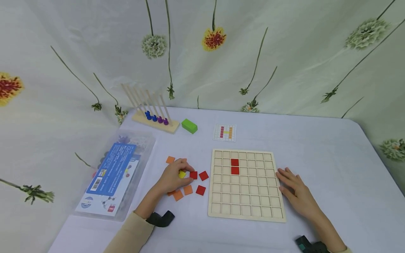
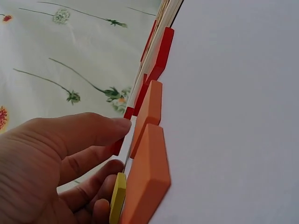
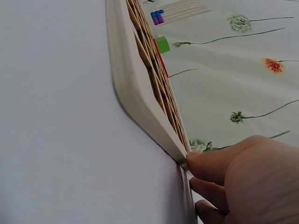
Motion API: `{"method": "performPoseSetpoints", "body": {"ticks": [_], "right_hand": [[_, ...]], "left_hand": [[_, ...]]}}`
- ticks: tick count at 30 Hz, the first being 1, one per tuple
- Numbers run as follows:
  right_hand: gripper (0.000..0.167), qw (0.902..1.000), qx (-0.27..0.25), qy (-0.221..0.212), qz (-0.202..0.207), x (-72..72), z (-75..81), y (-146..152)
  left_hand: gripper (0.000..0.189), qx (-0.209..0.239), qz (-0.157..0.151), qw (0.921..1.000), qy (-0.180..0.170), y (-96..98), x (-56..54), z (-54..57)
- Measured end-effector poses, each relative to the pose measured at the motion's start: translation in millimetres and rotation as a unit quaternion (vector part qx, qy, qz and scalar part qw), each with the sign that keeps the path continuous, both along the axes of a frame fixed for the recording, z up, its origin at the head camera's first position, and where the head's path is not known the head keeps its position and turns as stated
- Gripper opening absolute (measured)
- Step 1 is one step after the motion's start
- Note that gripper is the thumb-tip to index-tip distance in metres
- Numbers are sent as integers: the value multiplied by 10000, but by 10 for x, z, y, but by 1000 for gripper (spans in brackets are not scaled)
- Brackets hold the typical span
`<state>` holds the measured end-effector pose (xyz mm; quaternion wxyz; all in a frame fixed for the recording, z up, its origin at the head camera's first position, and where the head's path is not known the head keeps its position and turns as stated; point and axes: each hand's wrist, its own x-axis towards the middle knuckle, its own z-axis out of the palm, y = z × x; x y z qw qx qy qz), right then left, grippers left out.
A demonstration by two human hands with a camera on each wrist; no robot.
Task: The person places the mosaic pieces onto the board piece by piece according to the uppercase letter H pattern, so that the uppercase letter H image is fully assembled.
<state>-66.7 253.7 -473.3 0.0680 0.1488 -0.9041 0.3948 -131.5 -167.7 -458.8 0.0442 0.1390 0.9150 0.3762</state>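
My left hand pinches a red square tile between thumb and fingers, left of the wooden grid board. In the left wrist view, that red tile stands tilted at the thumb tip. A yellow tile is under the curled fingers. Around this hand lie orange tiles and loose red tiles. Two red tiles sit in the board's third column, one below the other. My right hand rests at the board's right edge, its fingers fairly straight, with fingertips touching the rim.
A pattern card lies behind the board. Farther left are a green block and a wooden peg stand with blue and purple beads. A clear plastic case with a blue and white label lies at the left edge.
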Motion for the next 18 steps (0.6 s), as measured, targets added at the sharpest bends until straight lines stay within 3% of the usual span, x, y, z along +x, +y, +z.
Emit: {"method": "performPoseSetpoints", "body": {"ticks": [10, 18], "right_hand": [[44, 10000, -2, 47, 1, 9, -20, 8], [44, 10000, 18, 68, -13, -2, -8, 12]], "left_hand": [[25, 372, 77, 9990, 253, 85, 37, 169], [24, 771, -114, 9968, 196, 410, 63, 342]]}}
